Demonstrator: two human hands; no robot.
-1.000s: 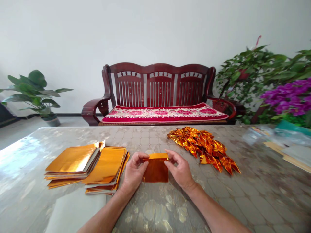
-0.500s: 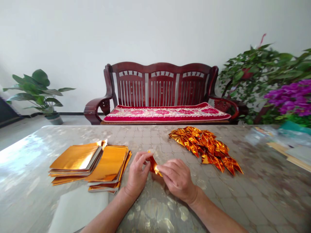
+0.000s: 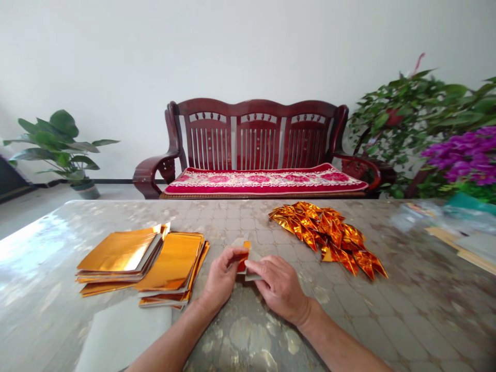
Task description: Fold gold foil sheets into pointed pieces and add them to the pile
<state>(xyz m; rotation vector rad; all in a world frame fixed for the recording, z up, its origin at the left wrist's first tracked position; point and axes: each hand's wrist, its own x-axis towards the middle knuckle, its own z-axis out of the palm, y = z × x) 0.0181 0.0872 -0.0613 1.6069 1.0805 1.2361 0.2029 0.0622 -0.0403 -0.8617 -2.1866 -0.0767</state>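
Between my two hands is a small folded piece of gold foil paper (image 3: pixel 243 263), with its pale backing showing on the right side. My left hand (image 3: pixel 223 274) pinches its left part between thumb and fingers. My right hand (image 3: pixel 279 287) grips the right part, the thumb and index finger pressed on it close to the left fingertips. To the left lie two stacks of flat gold foil sheets, a left stack (image 3: pixel 118 250) and a right stack (image 3: pixel 170 261). A heap of folded gold foil pieces (image 3: pixel 320 227) lies beyond my right hand.
A pale sheet (image 3: pixel 126 333) lies on the patterned table (image 3: pixel 248 336) beside my left forearm. At the right edge are plastic bags (image 3: pixel 422 217) and flat papers (image 3: pixel 465 248). A wooden bench (image 3: pixel 258 137) stands behind the table, with plants on both sides.
The foil piece has turned: before, mostly shiny gold showed, slanting between my hands; now it is more upright and shows its pale backing. My hands have shifted only slightly.
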